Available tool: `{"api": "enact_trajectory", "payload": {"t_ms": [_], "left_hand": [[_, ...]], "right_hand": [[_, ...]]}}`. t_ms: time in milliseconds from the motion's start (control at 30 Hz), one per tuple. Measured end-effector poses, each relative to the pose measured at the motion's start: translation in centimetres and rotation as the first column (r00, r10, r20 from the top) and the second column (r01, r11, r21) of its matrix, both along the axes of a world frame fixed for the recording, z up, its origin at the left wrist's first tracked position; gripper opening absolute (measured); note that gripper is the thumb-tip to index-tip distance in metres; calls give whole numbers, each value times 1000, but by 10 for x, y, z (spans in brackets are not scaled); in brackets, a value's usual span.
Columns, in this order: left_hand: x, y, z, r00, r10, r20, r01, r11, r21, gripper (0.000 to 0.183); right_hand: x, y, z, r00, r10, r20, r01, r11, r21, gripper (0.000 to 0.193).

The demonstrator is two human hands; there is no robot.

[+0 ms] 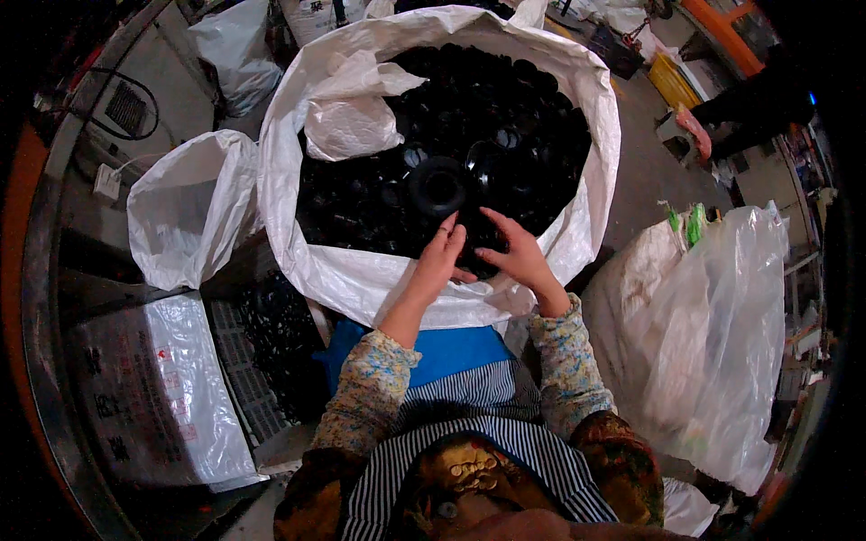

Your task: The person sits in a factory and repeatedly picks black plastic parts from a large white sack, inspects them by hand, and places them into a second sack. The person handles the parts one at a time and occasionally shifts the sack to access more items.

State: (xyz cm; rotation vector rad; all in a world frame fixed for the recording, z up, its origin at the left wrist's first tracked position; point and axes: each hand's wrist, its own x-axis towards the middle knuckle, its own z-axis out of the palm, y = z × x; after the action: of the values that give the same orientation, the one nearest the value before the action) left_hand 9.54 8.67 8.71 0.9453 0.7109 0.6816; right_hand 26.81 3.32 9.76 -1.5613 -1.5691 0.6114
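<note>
A large white woven sack [284, 171] stands in front of me with its mouth rolled wide. Inside lies a heap of small black round parts [532, 108], glossy and dark. My left hand [437, 261] reaches over the near rim, fingers stretched, just below a thick black ring [419, 194]. To its right, my right hand [521, 260] has its index finger and thumb spread apart. Dark parts fill the gap between both hands; whether the fingertips touch one is too dark to tell. A crumpled white bag [352, 122] rests on the heap at the far left.
At left stand a smaller open white sack [194, 203] and a plastic-covered box [167, 388]. More dark parts [280, 343] lie beside that box. Full sacks under clear plastic [713, 334] are at right. A yellow crate [672, 83] sits far right, near a person's dark-clothed leg [749, 104].
</note>
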Motion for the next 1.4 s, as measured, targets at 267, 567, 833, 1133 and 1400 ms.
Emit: {"api": "enact_trajectory", "payload": {"t_ms": [267,567,833,1133,1400], "left_hand": [[-29,42,-50,725,451,-521,-103,818,566,36],[18,14,-55,724,232,-650,490,490,721,59],[5,16,-57,556,197,-808,596,583,552,58],[7,-12,-29,802,389,-454,133,624,770,41],[89,-126,64,983,183,20,-19,-10,1000,29]], "right_hand": [[118,-76,34,37,149,-988,472,869,149,51],[81,-97,84,483,-152,-862,181,981,-72,45],[60,-119,130,953,103,-284,-122,991,-51,37],[196,-380,262,-325,-664,673,819,158,551,45],[119,-371,68,882,-373,288,450,849,-278,65]]}}
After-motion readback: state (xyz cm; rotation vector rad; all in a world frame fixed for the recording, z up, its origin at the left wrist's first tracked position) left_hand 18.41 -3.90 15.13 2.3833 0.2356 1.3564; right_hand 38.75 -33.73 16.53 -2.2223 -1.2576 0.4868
